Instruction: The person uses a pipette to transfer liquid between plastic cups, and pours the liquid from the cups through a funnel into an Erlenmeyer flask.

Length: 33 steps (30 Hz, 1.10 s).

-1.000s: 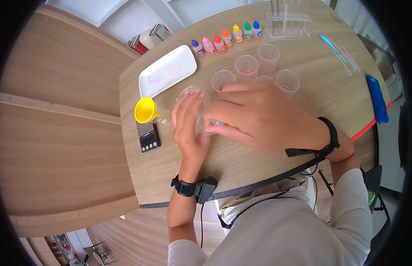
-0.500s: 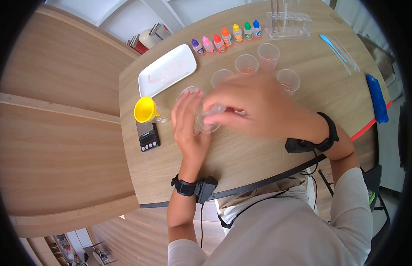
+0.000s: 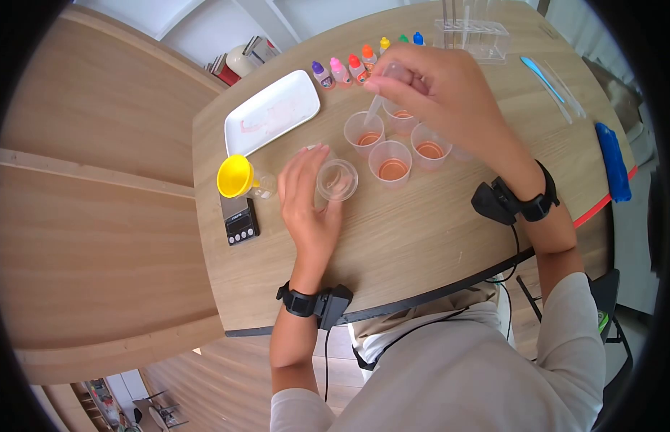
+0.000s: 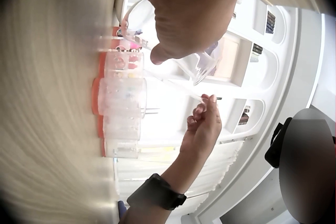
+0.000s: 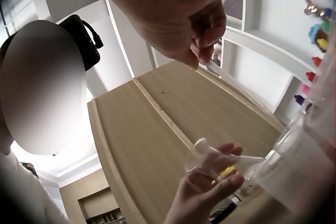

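In the head view my right hand (image 3: 439, 83) pinches the bulb of a clear plastic dropper (image 3: 374, 108). The dropper slants down, its tip at the mouth of a clear cup (image 3: 364, 135) with reddish-orange liquid inside. Below and to the left, my left hand (image 3: 304, 194) holds a clear flask (image 3: 338, 180) with a flared rim, fingers on one side and thumb on the other. The flask's wide rim shows in the right wrist view, above the left palm. Several more cups of the same liquid, such as the front cup (image 3: 390, 167), stand beside the flask.
A yellow funnel (image 3: 235, 176) sits in a clear vessel near a digital scale (image 3: 241, 225). A white tray (image 3: 306, 97) lies behind it. Dye bottles (image 3: 340, 73) and a test-tube rack (image 3: 486, 43) stand at the back; a blue stick (image 3: 542, 78) lies at the right.
My right hand has moved from over the flask up and away to the cups, carrying the dropper, and the front cups are uncovered from view. My left hand has stayed at the flask.
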Motion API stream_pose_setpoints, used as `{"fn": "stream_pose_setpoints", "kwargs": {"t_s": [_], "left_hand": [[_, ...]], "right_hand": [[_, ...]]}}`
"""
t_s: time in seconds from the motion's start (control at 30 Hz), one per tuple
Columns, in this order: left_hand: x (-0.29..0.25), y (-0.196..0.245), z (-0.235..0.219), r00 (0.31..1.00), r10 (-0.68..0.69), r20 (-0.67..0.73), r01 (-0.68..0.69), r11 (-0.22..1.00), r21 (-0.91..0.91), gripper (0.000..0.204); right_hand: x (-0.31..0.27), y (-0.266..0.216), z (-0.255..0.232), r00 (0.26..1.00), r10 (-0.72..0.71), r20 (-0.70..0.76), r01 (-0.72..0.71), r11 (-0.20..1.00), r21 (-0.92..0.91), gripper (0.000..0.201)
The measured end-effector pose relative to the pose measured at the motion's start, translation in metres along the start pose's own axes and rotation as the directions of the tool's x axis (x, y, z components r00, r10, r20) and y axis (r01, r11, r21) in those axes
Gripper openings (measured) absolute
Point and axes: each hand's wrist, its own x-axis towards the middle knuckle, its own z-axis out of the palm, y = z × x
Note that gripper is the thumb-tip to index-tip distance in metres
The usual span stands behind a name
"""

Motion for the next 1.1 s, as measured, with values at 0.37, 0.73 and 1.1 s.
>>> {"fn": "stream_pose_setpoints", "kwargs": {"t_s": [0.37, 0.73, 1.1], "left_hand": [[0.000, 0.001, -0.002, 1.000, 0.004, 0.011, -0.003, 1.000, -0.027, 0.045], [-0.003, 0.002, -0.009, 0.991, 0.091, -0.097, -0.095, 0.995, -0.042, 0.041], [-0.001, 0.003, -0.008, 0.991, 0.091, -0.095, -0.098, 0.993, -0.066, 0.037]], "right_hand": [[-0.002, 0.016, 0.011, 0.991, -0.126, 0.042, 0.131, 0.980, -0.148, 0.029], [-0.004, 0.001, 0.009, 0.998, -0.047, 0.034, 0.048, 0.998, -0.041, 0.021], [-0.032, -0.064, -0.036, 0.851, -0.521, -0.069, 0.526, 0.842, 0.121, 0.010]]}}
